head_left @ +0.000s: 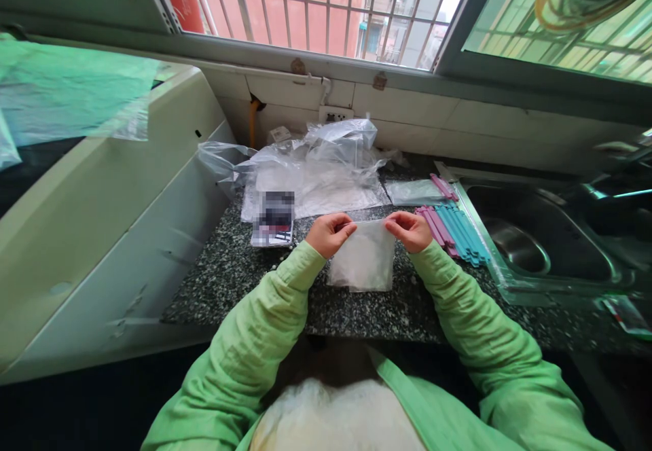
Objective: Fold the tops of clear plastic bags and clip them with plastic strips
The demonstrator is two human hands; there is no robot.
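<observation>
The top edge of a small bag (pixel 363 257) was pinched at its two corners, the fingers of the left hand (pixel 329 233) and the right hand (pixel 410 230) closed tight on the film. It was held upright just above the counter (pixel 229 267), its lower part hanging limp. It was judged light, soft and somewhat slippery, best taken by the mouth. It was seen as clear plastic with a whitish filling. Pink and blue clips (pixel 453 230) lay just right, by the sink (pixel 534 240); crumpled bags (pixel 316 166) were heaped behind.
</observation>
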